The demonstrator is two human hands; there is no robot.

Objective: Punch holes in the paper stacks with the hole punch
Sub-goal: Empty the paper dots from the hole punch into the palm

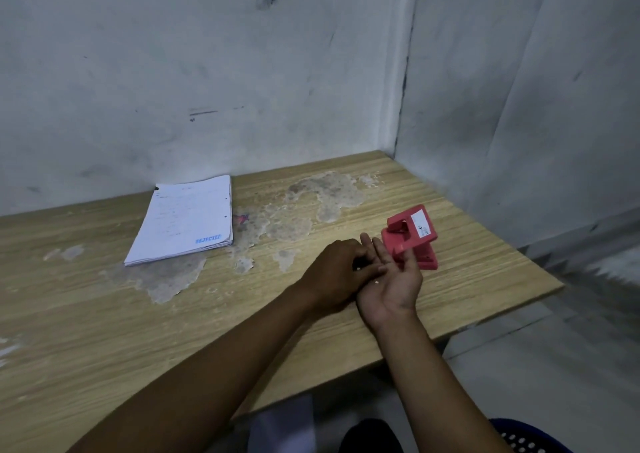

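Note:
A stack of white paper (183,220) lies on the wooden table (104,314) near the back wall, with two punched holes along its right edge and a blue "REJECTED" stamp. The red hole punch (414,234) rests tilted on the table at the right. My right hand (394,279) is palm up and open just in front of the punch, its fingertips overlapping it in view. A tiny white paper dot (376,282) lies on the palm. My left hand (337,269) is curled, with its fingertips pinched against the right palm.
The table sits in a corner, with grey walls behind and to the right. Its right edge (540,293) drops to a grey floor. The wood surface has worn, peeled patches (311,206) in the middle. A blue perforated stool (526,438) shows at the bottom right.

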